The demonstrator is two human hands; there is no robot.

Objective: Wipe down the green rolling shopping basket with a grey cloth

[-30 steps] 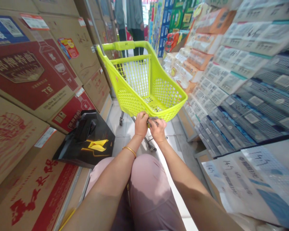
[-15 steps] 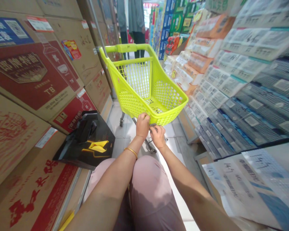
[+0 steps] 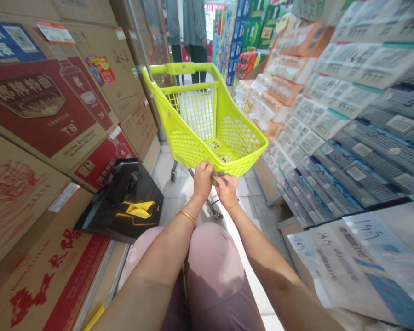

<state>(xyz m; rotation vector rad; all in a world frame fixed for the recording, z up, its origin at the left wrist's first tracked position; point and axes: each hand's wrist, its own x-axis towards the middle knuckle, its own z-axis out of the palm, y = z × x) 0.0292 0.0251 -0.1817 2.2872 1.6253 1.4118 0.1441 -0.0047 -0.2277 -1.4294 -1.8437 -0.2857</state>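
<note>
A lime-green plastic shopping cart [image 3: 193,142] stands in the aisle ahead of me, its basket empty. My left hand [image 3: 203,178] and my right hand [image 3: 227,190] meet just below the cart's near rim, fingers curled. Between them they pinch a small grey object [image 3: 219,175] that I cannot make out. A gold bangle [image 3: 185,216] sits on my left wrist. My knees in pink trousers [image 3: 210,262] fill the lower middle.
Stacked red and brown cartons [image 3: 48,115] line the left side, with a black bag [image 3: 124,202] leaning against them. Shelves of packaged goods [image 3: 348,138] run along the right. A person [image 3: 189,32] stands at the far end of the aisle.
The view shifted slightly. My hands stayed together at the cart's near rim, working the small grey object.
</note>
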